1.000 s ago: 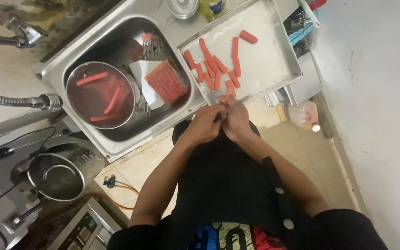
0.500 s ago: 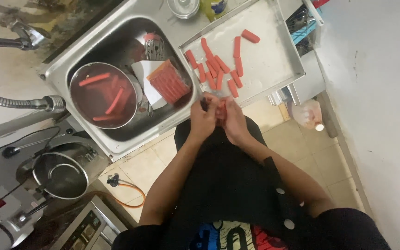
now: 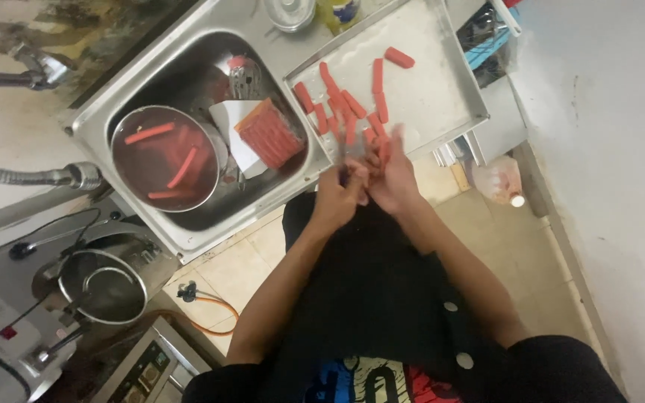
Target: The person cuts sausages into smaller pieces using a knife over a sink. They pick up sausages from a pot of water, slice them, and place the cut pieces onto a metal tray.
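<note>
My left hand (image 3: pixel 337 195) is closed in a fist around a thin grey thing, blurred, that looks like a small knife (image 3: pixel 345 153). Beside it, my right hand (image 3: pixel 399 183) reaches over the near edge of the metal tray (image 3: pixel 449 97), its fingers holding a red sausage (image 3: pixel 384 149). Several more red sausages (image 3: pixel 352 103) lie scattered on the tray just beyond both hands. The two hands nearly touch.
A steel sink (image 3: pixel 188 89) to the left holds a round bowl (image 3: pixel 164 158) with sausages in water and an opened pack of sausages (image 3: pixel 270 134). A tap (image 3: pixel 31 67) and a hose (image 3: pixel 31 175) are at far left. A pot (image 3: pixel 106 283) stands below. The wall (image 3: pixel 621 149) is to the right.
My hands were pressed together on a sausage in front of my body. Now they have moved up to the tray's near edge, and the right hand stretches out with the sausage.
</note>
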